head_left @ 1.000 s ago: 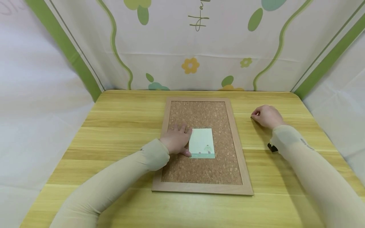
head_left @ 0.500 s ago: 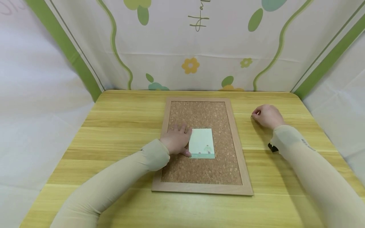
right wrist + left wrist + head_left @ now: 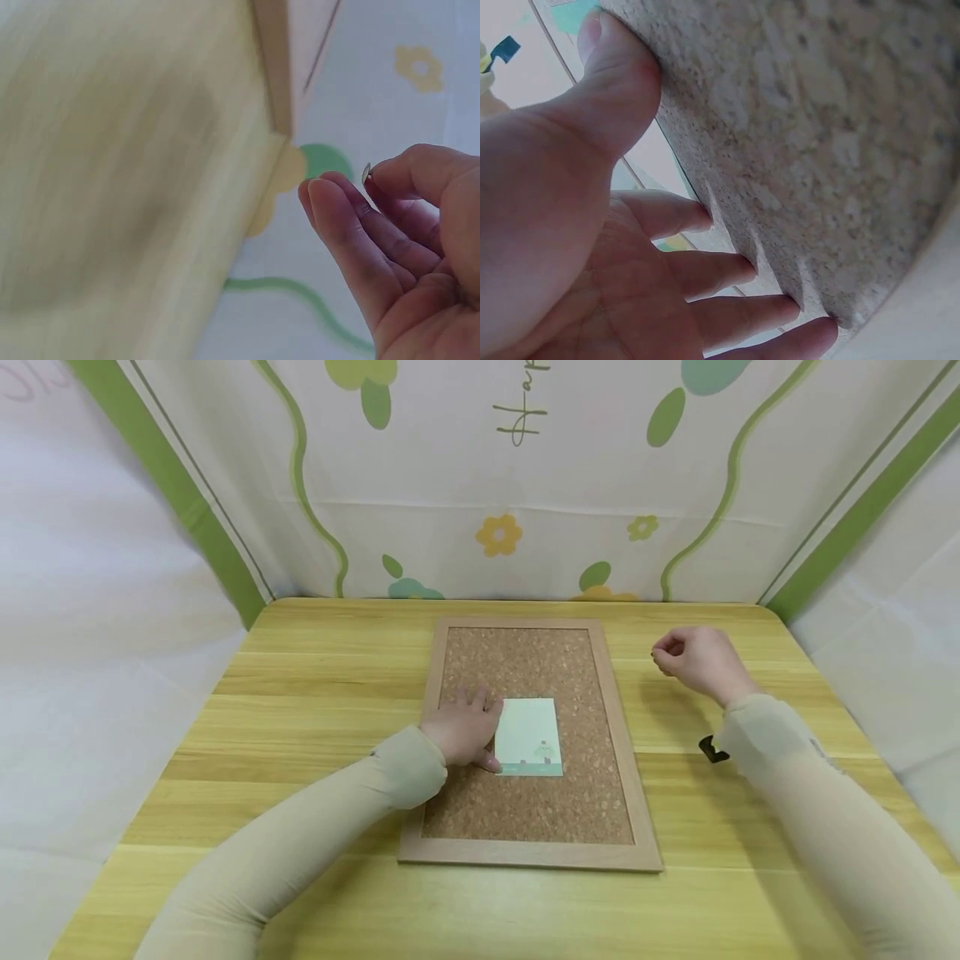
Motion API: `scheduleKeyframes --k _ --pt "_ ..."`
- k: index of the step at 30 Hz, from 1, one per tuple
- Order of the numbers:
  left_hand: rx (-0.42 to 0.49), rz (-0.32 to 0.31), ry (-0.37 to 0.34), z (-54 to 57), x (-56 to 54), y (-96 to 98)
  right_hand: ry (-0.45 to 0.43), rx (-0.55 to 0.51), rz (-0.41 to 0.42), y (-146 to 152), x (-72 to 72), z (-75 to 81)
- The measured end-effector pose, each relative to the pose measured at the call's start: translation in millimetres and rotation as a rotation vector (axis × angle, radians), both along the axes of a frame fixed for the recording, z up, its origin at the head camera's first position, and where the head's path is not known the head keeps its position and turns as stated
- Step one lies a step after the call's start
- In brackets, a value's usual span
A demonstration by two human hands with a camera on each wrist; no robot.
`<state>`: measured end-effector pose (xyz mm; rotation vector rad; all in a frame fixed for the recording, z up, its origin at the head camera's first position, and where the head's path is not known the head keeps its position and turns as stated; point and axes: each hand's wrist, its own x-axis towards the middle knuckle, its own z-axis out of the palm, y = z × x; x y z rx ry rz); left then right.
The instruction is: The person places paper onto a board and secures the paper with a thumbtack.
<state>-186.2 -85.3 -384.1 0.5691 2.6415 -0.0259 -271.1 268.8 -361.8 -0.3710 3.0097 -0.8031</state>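
My left hand (image 3: 463, 727) lies with spread fingers on the cork board (image 3: 525, 814), at the left edge of a pale green note sheet (image 3: 527, 727). Its thumb touches the sheet's lower left corner. In the left wrist view the left fingertips (image 3: 739, 266) press against the cork. The sheet has a green bottom band and a small printed figure. My right hand (image 3: 705, 662) is raised over the table right of the board, thumb and index finger pinching a tiny metallic thumbtack (image 3: 367, 174). Seen from the right wrist, the tack's flat head appears nearly edge-on.
The board's wooden frame (image 3: 532, 853) lies flat on the wood-grain table (image 3: 315, 693). A white printed cloth (image 3: 420, 468) hangs along the table's back edge, with white cloth (image 3: 97, 652) at both sides. A small black piece (image 3: 712, 749) shows under the right sleeve.
My right hand has lifted slightly and shifted a little left, still pinching the thumbtack. The left hand stays in place on the board and sheet.
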Motion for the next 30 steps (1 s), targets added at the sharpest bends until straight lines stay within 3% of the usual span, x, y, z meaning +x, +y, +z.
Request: scheduleKeyframes --k 9,15,20,30 --pt "-0.009 -0.011 0.017 -0.4 -0.3 0.8 -0.011 -0.076 0.054 -26.3 24.8 18.0" --pt "-0.014 -0.015 0.024 -0.1 -0.4 1.1 0.066 -0.082 0.097 -44.1 39.8 25.2" --pt "-0.011 -0.014 0.023 -1.0 -1.3 1.2 0.099 -0.108 0.146 -57.0 48.7 21.3" --pt "-0.007 -0.015 0.024 -0.2 -0.3 1.5 0.046 -0.177 0.271 -75.1 64.5 3.6"
